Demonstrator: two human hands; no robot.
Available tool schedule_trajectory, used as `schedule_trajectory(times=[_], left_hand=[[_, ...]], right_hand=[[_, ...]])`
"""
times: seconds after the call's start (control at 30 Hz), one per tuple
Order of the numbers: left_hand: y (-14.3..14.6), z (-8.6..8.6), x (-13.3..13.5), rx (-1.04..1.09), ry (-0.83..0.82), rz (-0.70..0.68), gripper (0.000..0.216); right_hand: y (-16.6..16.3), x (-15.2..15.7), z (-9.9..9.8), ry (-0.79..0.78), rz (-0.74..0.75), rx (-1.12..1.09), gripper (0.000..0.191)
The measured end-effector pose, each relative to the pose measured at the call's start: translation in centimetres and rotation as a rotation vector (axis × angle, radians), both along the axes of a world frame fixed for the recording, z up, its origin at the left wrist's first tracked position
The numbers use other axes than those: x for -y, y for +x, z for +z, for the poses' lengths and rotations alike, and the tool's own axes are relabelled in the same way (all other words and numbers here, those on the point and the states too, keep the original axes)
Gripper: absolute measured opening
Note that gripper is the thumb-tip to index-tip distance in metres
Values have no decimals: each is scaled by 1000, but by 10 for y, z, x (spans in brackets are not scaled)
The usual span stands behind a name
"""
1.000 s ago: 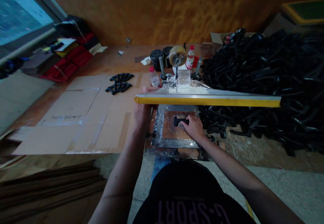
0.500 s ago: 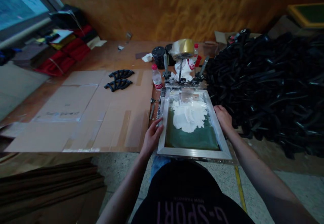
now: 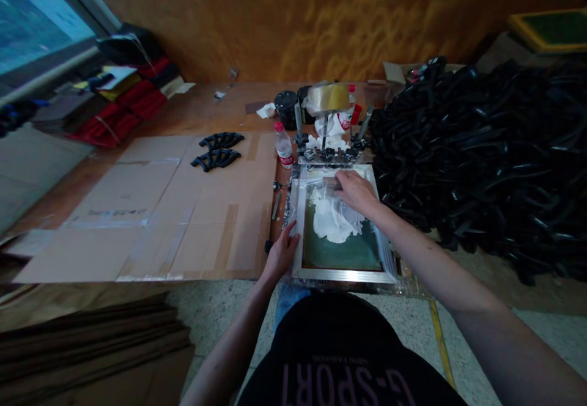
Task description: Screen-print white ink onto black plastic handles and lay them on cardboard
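The right hand [image 3: 355,192] is clamped on what looks like a clear squeegee [image 3: 331,187], with white paste [image 3: 334,221] beside that hand; the left hand [image 3: 281,253], loosely spread, touches the metal frame [image 3: 345,276] to its right.

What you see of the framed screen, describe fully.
The framed screen lies nearly flat: a silvery, metal-looking rectangular frame around a green sheet. Thick white paste covers much of the sheet's middle. The left hand rests against its left side; the right hand is over its far part, gripping a pale blade.
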State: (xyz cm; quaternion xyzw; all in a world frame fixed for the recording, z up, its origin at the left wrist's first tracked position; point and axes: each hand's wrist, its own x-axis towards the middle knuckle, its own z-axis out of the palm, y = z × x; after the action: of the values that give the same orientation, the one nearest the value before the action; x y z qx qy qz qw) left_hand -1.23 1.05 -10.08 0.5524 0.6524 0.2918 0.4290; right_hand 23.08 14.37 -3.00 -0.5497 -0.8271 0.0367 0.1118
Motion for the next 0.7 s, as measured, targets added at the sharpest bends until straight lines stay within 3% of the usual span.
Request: schedule_trajectory(times=[0.13,0.27,0.43,0.6,0.7], left_hand=[[-1,-5,-1,-29,-4,-34,52],[0,-6,-1,-48,5,-40,51],[2,-8,-1,-113,-4,-40,49],[3,-11,0,-77,-17,-32,51],[3,-12,0,-54,-11,-16,49]], right_hand=[[4,8,-15,-104,67,66,14],[8,25,-10,-80,167,87,9],[-2,28,-3,-58,77,80,11],[-21,37,-21,40,89,127,14],[-21,62,-33,61,237,147,16]])
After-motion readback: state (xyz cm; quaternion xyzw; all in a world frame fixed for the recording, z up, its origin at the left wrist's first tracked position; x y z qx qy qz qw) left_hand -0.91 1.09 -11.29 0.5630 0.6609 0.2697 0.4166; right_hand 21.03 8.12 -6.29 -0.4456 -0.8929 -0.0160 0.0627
